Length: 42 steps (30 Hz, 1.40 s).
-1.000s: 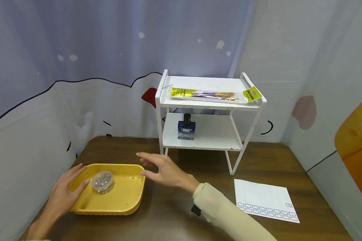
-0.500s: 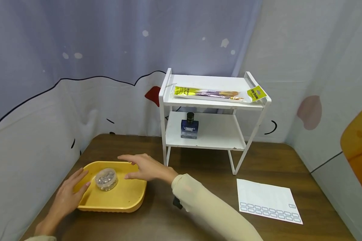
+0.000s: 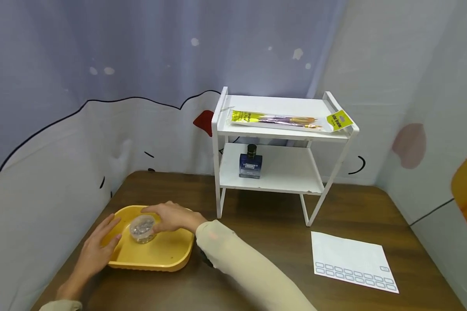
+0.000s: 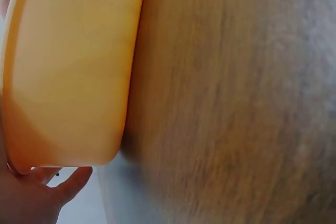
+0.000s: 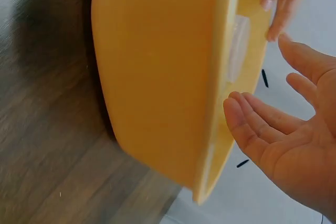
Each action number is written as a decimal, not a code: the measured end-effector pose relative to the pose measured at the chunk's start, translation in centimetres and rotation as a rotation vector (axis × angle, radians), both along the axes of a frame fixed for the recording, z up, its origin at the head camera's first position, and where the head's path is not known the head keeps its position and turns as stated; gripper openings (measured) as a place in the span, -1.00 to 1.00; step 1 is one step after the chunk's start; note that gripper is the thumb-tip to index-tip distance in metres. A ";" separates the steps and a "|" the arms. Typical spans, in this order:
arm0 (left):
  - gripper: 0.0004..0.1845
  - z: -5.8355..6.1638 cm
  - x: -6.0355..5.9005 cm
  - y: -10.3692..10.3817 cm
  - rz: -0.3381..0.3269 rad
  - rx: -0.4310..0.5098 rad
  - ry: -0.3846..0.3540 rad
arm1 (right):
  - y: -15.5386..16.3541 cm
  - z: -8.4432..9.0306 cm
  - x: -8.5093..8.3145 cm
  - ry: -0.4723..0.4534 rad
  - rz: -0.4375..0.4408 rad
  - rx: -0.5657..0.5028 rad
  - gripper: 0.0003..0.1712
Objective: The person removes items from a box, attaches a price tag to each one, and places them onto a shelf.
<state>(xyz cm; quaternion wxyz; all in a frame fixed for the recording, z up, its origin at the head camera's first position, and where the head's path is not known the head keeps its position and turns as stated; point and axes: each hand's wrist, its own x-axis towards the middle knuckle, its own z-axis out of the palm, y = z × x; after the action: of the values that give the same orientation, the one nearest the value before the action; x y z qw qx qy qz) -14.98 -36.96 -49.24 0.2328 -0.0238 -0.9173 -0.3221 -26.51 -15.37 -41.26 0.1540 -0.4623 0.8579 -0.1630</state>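
The step in hand looks like a reach for the small clear round container [image 3: 142, 228] of little silvery pieces that sits inside the yellow tray [image 3: 167, 255] at the near left of the brown counter [image 3: 264, 242]. The right hand [image 3: 171, 217] hangs over the tray with its fingers beside and partly over the container; in the right wrist view its fingers [image 5: 257, 116] are spread and only gently bent, with nothing in them, and the container shows as a pale shape [image 5: 237, 48] past the tray's rim. The left hand [image 3: 97, 250] lies with straight, relaxed fingers against the tray's left rim, seemingly steadying it; it grips nothing. The next move probably calls for the right fingers to settle around the container's sides and close evenly, since the smooth wall could slip. From the head view I cannot tell whether the right fingertips already touch the container. What the pieces inside are is too small to make out. The left wrist view shows only the tray's underside [image 4: 68, 72], blurred counter and a thumb at the corner.
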 end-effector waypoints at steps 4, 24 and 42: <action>-0.54 -0.1 -0.2 0.2 -0.013 0.013 -0.013 | -0.9 -0.5 -0.1 -0.032 -0.031 0.041 -0.23; -0.58 0.0 0.4 0.2 -0.011 0.016 0.007 | -3.9 -0.8 1.1 -0.150 -0.201 0.133 -0.20; -0.60 -0.5 0.5 0.2 0.011 -0.018 0.092 | -4.8 -2.3 1.1 -0.012 -0.194 0.214 -0.15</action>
<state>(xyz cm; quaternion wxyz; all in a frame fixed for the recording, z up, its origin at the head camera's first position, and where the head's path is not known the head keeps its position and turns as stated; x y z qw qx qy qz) -14.51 -36.74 -49.74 0.2762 -0.0356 -0.9086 -0.3113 -25.42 -20.16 -43.51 0.1908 -0.3570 0.9102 -0.0876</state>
